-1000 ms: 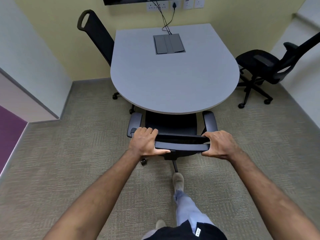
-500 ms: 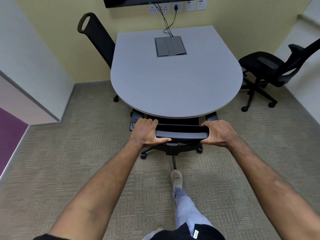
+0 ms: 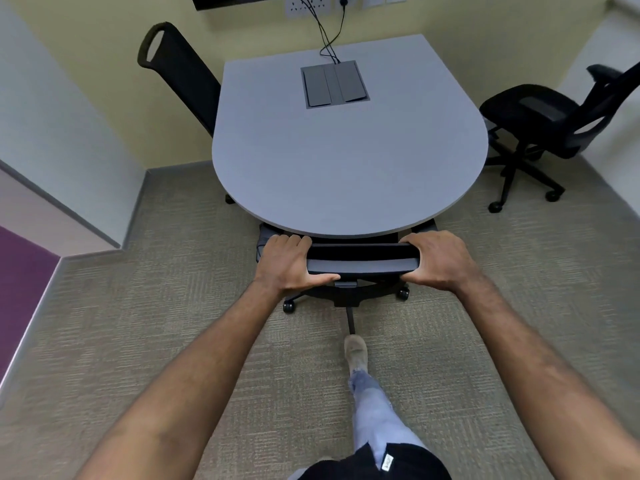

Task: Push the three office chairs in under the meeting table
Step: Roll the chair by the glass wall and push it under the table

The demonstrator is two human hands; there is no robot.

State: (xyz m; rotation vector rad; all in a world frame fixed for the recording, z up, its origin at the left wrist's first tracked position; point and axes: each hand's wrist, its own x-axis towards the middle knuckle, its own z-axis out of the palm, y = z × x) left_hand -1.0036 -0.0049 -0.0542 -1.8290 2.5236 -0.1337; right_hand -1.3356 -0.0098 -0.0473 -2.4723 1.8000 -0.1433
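Note:
A grey meeting table (image 3: 346, 161) with a rounded near end stands against the far wall. The near black office chair (image 3: 362, 263) sits at that rounded end, its seat hidden under the top and its backrest close to the edge. My left hand (image 3: 289, 263) grips the backrest's left end and my right hand (image 3: 438, 259) grips its right end. A second black chair (image 3: 185, 72) is tucked in at the table's left side, only its backrest showing. The third black chair (image 3: 550, 119) stands apart from the table on the right, turned away.
A closed cable box (image 3: 334, 84) is set into the tabletop, with cables running up to wall sockets. White walls close in on the left and right. Carpet covers the floor. My foot (image 3: 356, 351) stands just behind the near chair's base.
The near chair has rolled forward under the table: its seat and armrests, visible a second ago, are now almost wholly hidden. Both hands stayed on the backrest and I stepped closer.

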